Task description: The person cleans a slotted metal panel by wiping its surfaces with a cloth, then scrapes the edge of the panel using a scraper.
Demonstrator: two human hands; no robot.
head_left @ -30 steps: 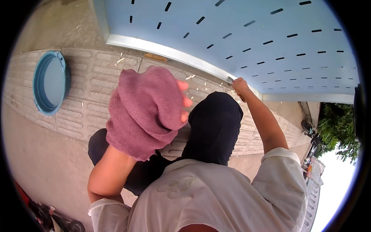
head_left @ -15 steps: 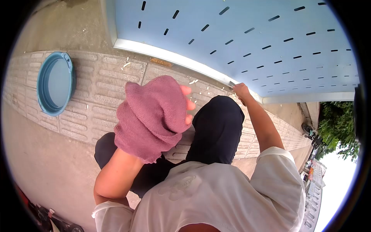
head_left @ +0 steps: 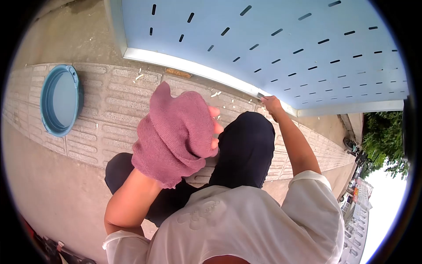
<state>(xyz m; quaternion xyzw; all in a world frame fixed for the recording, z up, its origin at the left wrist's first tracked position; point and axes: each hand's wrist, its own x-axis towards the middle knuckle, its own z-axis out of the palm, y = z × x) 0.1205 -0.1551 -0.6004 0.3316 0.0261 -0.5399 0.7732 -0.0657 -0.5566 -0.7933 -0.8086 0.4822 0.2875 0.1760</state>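
Note:
A mauve cloth [head_left: 176,136] is draped over and around my left hand [head_left: 215,127]; only curled fingertips show at its right edge, closed on it. My right hand [head_left: 271,105] is closed round a small flat metal scraper [head_left: 260,95], its handle hidden in my grip. The blade touches or nearly touches the pale metal rim [head_left: 189,66] along the lower edge of the blue slotted panel [head_left: 263,44]. Small whitish scraps [head_left: 215,94] lie on the paving below that rim.
A blue basin [head_left: 61,100] with a pale inside stands on the ribbed paving at the left. My dark-clad knee [head_left: 246,145] rises between my hands. An orange-brown block [head_left: 179,73] lies under the rim. Parked vehicles and trees are at the far right.
The view has shifted a little. My left hand with the cloth sits slightly lower and further right, and a cloth corner now points up. My right hand stays by the rim with the scraper.

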